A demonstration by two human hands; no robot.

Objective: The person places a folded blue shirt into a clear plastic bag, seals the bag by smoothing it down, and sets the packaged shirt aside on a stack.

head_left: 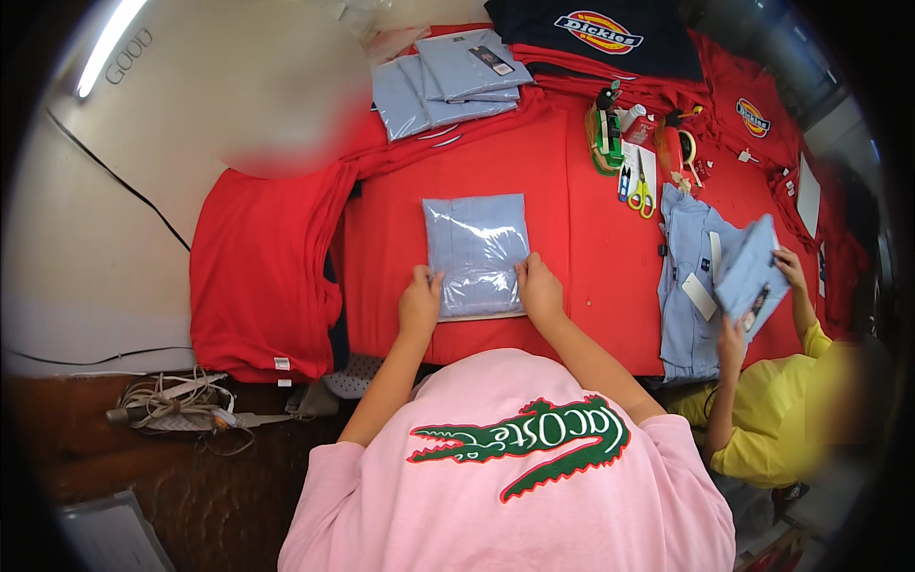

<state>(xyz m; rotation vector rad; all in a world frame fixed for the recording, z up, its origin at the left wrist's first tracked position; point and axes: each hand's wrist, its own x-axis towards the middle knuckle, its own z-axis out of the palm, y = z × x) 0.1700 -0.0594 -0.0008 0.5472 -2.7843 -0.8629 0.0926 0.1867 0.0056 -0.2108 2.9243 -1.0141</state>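
A light blue folded garment in a clear plastic bag (475, 243) lies on the red cloth in front of me, its film shiny with reflections. My left hand (419, 297) grips its lower left edge, the thumb on top. On the opposite edge, slightly higher, my right hand (539, 286) pinches the bag in the same way. The fingers under the bag are hidden. Both forearms come up from my pink top.
Bagged blue garments (457, 76) are stacked at the back. Yellow scissors (641, 198) and a green tape dispenser (605, 138) lie right of centre. At the right, a person in yellow (762, 419) holds a folded blue garment (748, 272). Red garments (262, 276) hang at the left.
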